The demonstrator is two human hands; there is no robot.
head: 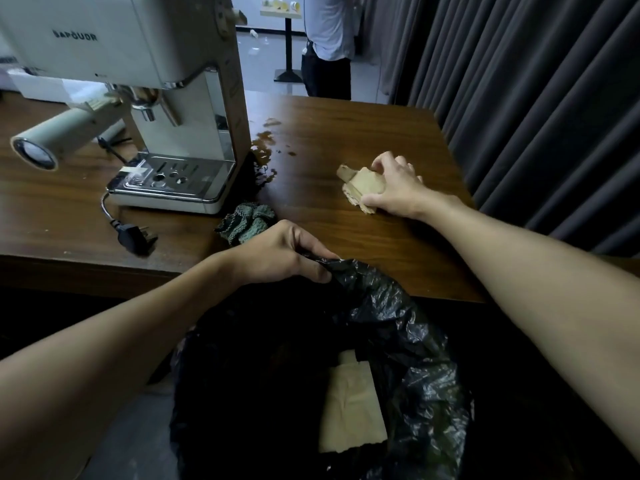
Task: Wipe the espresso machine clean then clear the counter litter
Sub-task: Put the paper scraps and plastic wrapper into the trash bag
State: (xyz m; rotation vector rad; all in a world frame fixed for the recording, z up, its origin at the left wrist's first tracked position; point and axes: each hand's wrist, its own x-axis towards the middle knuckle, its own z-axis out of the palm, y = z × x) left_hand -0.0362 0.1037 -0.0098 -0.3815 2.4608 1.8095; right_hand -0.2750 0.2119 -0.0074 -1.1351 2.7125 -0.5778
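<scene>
The black bin bag (398, 341), containing what appeared to be paper litter (349, 410), was pinched at its rim by the left hand (287, 254) to keep it open. Right of the espresso machine (138, 64), the right hand (394, 188) gripped a cardboard scrap (360, 188) for transfer.

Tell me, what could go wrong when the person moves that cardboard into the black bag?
1. The left hand pinches only one edge of the black bag, so its mouth may sag and the cardboard scrap in the right hand could miss.
2. The brown spill beside the espresso machine is not wiped yet; an arm could smear it.
</scene>
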